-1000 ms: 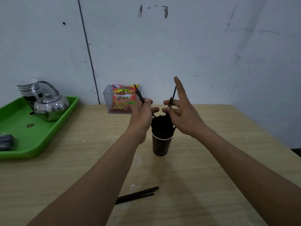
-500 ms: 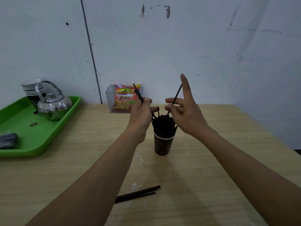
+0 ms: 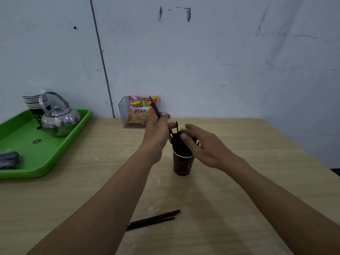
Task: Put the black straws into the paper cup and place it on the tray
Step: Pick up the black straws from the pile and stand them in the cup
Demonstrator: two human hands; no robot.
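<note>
A dark brown paper cup [image 3: 182, 165] stands on the wooden table, packed with black straws [image 3: 179, 144] that stick out of its mouth. My left hand [image 3: 156, 134] is just left of the cup and pinches one black straw [image 3: 154, 107] that slants up past its fingers. My right hand [image 3: 204, 144] reaches over the cup from the right, blurred, its fingers spread on top of the straw bundle. Two more black straws [image 3: 152, 220] lie flat on the table near me. The green tray [image 3: 60, 151] sits at the left.
On the tray are a steel kettle [image 3: 59, 118], a stack of paper cups [image 3: 34, 102] and a dark object [image 3: 8, 160]. A clear holder with a snack packet [image 3: 140, 112] stands against the wall behind the cup. The table's right edge runs diagonally.
My right hand has dropped from holding a straw upright to lying over the top of the bundle in the cup; that straw is no longer raised. My left hand keeps its straw.
</note>
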